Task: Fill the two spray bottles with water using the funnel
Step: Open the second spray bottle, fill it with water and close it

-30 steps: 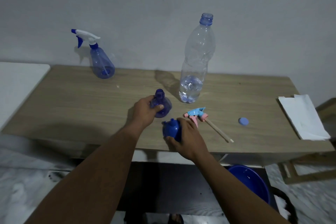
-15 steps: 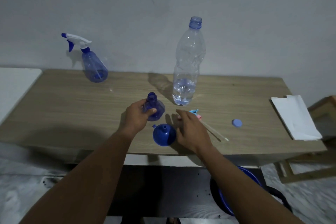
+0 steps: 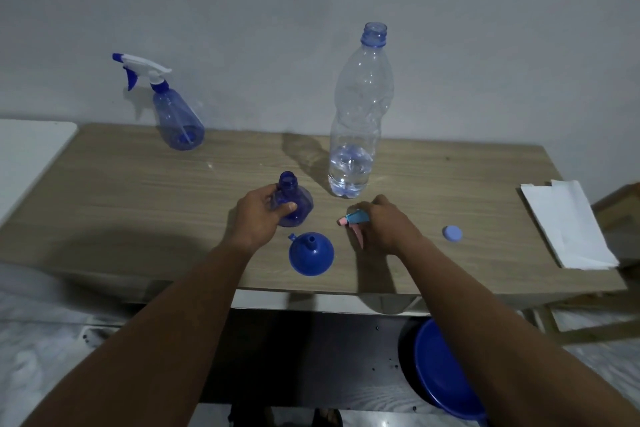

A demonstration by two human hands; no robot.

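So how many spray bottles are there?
2. The capped spray bottle stands back left on the table; the open spray bottle is held by the left hand. None look hidden.

No legible text, label, brand, number or sign in view. Checked: clear water bottle (image 3: 362, 107), capped spray bottle (image 3: 178, 125), uncapped spray bottle (image 3: 296, 206), funnel (image 3: 311, 256), white paper (image 3: 568, 225), desk (image 3: 138, 191). Nothing readable on any.
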